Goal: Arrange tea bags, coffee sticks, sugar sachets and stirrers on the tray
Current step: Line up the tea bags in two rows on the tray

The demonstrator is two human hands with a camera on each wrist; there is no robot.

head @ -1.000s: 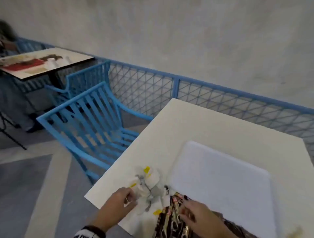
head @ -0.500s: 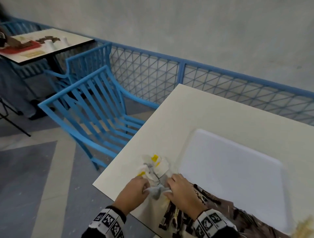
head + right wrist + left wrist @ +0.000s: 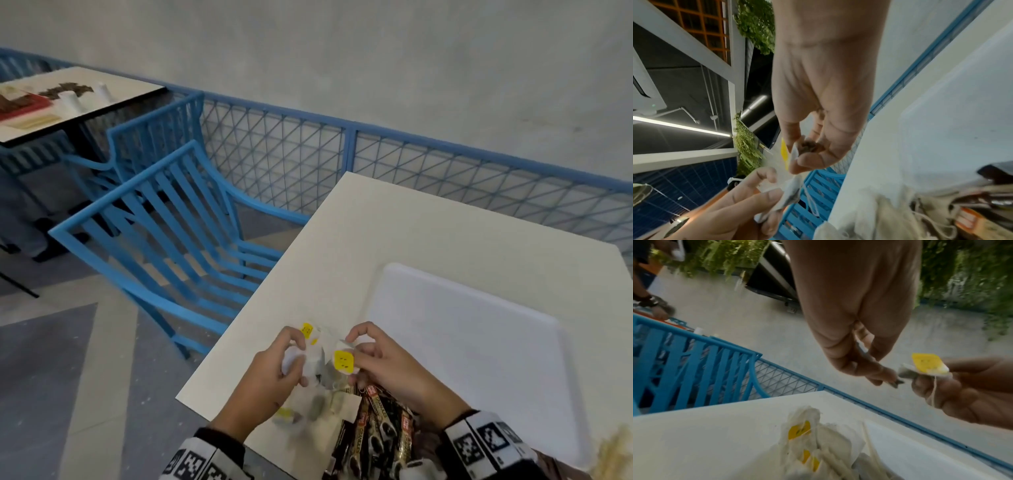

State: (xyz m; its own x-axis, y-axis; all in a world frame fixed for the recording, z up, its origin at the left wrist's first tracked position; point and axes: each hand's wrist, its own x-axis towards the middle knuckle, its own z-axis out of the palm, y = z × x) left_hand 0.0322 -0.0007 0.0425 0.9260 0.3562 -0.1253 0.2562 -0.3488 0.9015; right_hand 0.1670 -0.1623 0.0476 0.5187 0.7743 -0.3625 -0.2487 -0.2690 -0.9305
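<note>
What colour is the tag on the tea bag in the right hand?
Yellow. The tag on the tea bag pinched by the right hand shows best in the left wrist view.

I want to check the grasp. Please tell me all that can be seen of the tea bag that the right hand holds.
The tea bag is a small pouch of thin white paper with dark tea showing through, a square yellow tag and a pale string hanging down. It is lifted above the table. The right hand pinches it near the tag, and the left hand holds white tea bag paper close beside it. Whether that is the same bag is unclear.
</note>
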